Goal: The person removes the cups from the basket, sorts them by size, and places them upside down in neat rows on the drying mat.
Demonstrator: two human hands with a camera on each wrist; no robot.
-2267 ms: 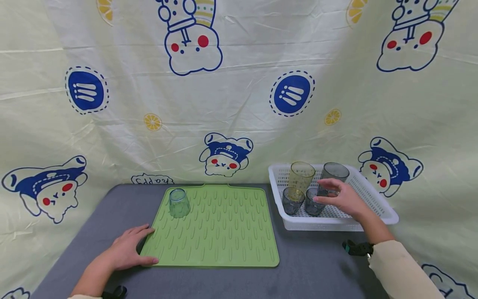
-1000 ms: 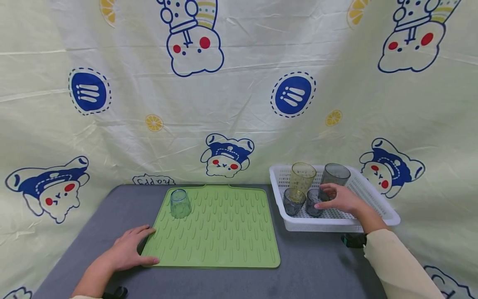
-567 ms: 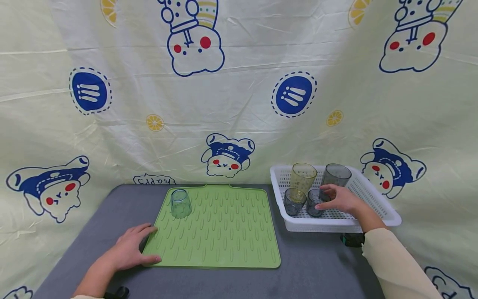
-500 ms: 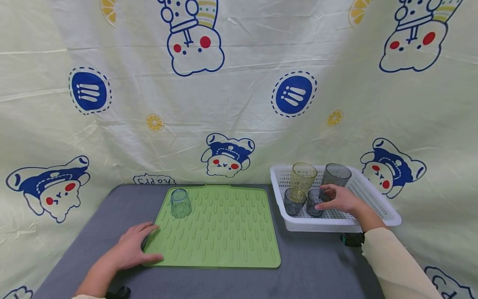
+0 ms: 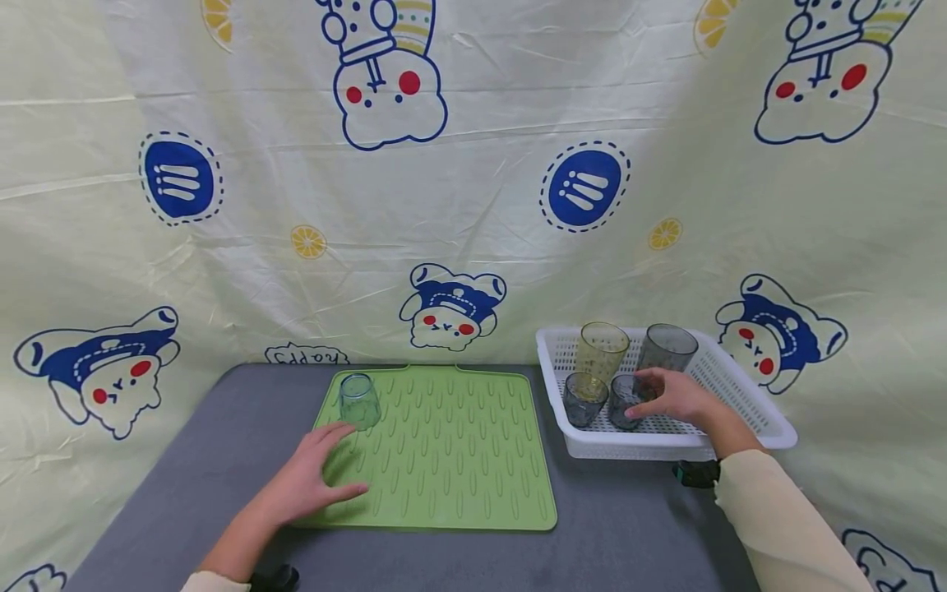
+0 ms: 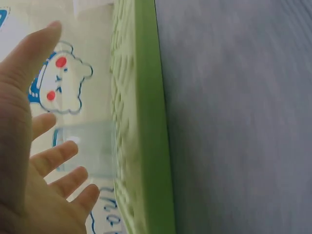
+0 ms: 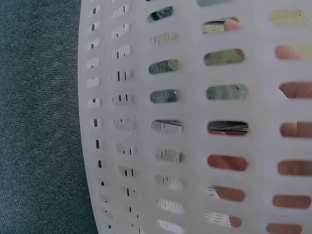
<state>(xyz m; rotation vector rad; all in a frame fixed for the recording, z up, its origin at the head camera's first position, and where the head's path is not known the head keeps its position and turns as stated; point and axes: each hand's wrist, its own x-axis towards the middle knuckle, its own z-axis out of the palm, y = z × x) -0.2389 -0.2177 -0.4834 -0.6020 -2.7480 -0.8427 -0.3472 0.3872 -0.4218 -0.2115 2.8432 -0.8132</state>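
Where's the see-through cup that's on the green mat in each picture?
Head view: the cup is left of the middle, on the far left part of the green mat, just beyond the left hand.
Left wrist view: left of the middle, looking sideways, partly behind the fingers.
Right wrist view: I can't see it; the white basket fills most of that picture.
Shared landmark: grey tabletop, low in head, right in left wrist, left in right wrist.

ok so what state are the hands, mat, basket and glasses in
mat: lying flat
mat glass: standing, narrower end up
basket: upright, partly filled
yellow glass: mouth up
large grey glass: mouth up
front left glass: mouth up
front right glass: mouth up, pinched
left hand: empty, fingers apart
right hand: pinching front right glass
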